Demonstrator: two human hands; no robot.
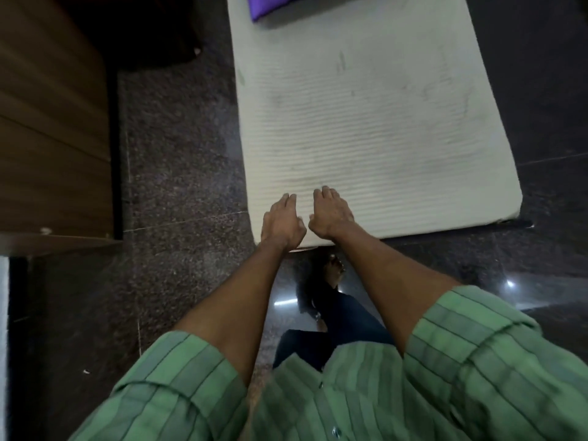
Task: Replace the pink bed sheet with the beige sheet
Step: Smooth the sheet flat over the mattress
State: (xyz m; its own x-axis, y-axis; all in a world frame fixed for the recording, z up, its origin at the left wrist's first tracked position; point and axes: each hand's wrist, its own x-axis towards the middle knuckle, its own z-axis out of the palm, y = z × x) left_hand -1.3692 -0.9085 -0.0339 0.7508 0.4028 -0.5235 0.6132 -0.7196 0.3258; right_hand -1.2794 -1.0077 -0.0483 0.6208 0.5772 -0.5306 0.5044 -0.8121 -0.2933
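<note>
Pressing both palms flat — left hand [281, 222], right hand [329, 214], fingers loose, holding nothing — on the beige sheet [366, 122] near its corner; I'd sweep outward for wrinkles. Pink sheet's nowhere visible.

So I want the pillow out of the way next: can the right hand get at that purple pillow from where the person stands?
Probably not: the right hand rests at the mattress's near end, the purple pillow at the far end.
</note>
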